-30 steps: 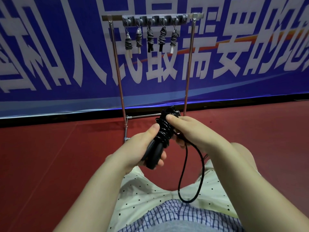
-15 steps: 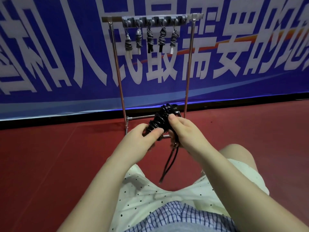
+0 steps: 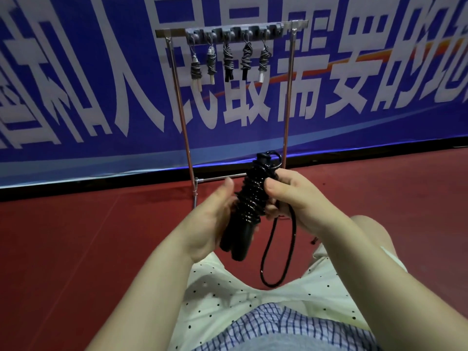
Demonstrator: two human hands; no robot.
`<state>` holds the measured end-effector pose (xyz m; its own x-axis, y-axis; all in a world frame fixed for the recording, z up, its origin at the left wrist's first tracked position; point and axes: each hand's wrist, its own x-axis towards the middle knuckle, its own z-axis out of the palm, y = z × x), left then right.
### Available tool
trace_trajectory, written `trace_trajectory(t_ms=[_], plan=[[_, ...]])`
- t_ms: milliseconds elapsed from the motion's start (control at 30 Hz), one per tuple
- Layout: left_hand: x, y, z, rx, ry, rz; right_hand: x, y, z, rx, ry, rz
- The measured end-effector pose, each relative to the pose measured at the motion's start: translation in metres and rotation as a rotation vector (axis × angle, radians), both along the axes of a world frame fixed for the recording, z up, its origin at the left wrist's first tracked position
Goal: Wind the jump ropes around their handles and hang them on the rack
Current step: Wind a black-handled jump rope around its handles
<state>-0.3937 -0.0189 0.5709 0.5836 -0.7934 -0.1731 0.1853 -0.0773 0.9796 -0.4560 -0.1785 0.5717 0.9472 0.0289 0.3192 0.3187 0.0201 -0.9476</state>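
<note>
A black jump rope (image 3: 250, 201) is held upright in front of me, its cord coiled tightly around the two black handles. My left hand (image 3: 210, 219) grips the lower part of the handles. My right hand (image 3: 291, 198) pinches the coils on the right side, and a loose loop of cord (image 3: 278, 262) hangs from it down to my lap. A small loop of cord sticks out at the bundle's top. Beyond stands the metal rack (image 3: 288, 97), with several wound ropes (image 3: 228, 62) hanging from hooks on its top bar.
A blue banner with large white characters (image 3: 76, 84) covers the wall behind the rack. The floor (image 3: 76, 249) is dark red. My legs in spotted shorts (image 3: 228, 300) fill the bottom of the view. Hooks on the rack's right end (image 3: 278, 29) hold nothing.
The bundle has tipped back upright with the handles pointing down toward my lap. The hanging cord has spread from a narrow strand into a wider loop. Both hands sit slightly lower.
</note>
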Motion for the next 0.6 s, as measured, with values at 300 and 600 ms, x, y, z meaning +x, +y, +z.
trace_trajectory(t_ms=[300,600], plan=[[-0.006,-0.005,-0.008,-0.153,0.289,-0.154,-0.001,-0.010,0.008,-0.173,0.023,0.203],[-0.006,-0.007,-0.005,-0.183,0.214,0.087,-0.001,-0.025,0.012,-0.278,0.104,0.299]])
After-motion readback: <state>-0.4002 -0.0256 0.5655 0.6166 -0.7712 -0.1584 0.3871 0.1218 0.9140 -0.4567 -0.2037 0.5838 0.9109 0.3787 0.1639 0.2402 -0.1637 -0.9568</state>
